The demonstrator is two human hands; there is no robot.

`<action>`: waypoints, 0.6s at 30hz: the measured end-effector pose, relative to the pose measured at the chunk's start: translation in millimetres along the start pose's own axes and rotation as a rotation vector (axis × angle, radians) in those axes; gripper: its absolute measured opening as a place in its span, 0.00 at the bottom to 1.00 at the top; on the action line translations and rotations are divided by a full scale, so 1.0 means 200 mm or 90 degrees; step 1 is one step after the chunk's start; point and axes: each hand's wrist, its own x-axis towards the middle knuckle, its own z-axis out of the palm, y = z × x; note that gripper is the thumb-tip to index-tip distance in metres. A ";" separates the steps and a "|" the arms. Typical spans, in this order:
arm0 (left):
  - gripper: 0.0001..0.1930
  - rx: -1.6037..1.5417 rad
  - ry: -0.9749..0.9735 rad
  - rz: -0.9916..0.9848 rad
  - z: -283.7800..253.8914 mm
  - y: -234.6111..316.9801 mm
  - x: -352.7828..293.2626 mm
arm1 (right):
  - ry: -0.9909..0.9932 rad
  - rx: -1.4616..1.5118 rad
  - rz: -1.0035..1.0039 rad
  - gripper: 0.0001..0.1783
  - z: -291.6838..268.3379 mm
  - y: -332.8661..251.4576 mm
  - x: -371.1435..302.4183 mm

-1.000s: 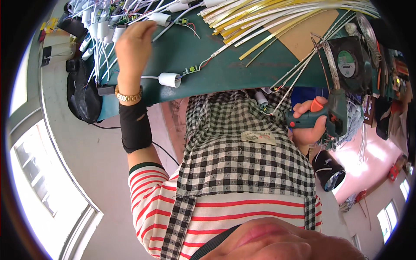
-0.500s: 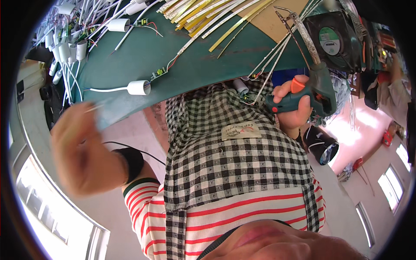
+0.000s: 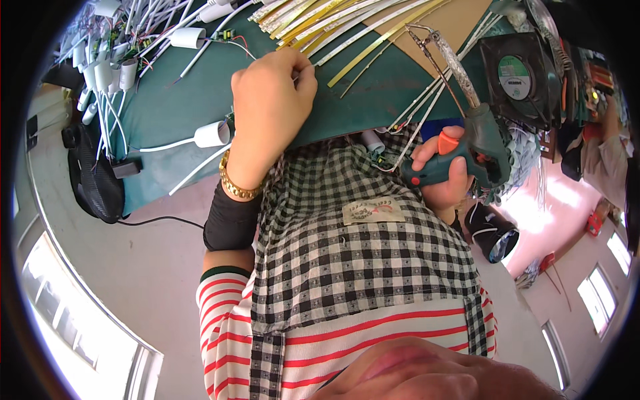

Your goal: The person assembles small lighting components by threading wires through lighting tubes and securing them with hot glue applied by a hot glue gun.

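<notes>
My right hand (image 3: pixel 448 175) grips a dark green soldering gun (image 3: pixel 485 130) with an orange trigger, its metal tube and thin rod pointing up over the table. Over the table's near edge is my left hand (image 3: pixel 275 110), fingers curled closed; what they hold, if anything, is hidden. A white strip (image 3: pixel 347 41) runs to its fingers. From beneath its wrist a white cable (image 3: pixel 199 171) sticks out. Just left of that wrist lies a white cap (image 3: pixel 212 135) with a cable, a bit of green circuit board showing beside it. Another white cap (image 3: pixel 373 142) lies at the edge near the apron.
Many white caps with cables (image 3: pixel 103 73) are heaped at the far left of the green table (image 3: pixel 177 100). White and yellow strips (image 3: pixel 300 20) lie at the back. A black fan (image 3: pixel 517 77) stands right of the soldering gun. A black device (image 3: pixel 97 177) sits at the left edge.
My left hand has swung right from off the table's left side to above the near edge, now covering the circuit board and strip end. A white cable now shows under it. The soldering gun shifted slightly left.
</notes>
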 end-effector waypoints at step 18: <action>0.04 -0.085 -0.043 -0.116 -0.01 -0.01 0.04 | -0.043 -0.039 0.032 0.25 0.05 -0.02 -0.01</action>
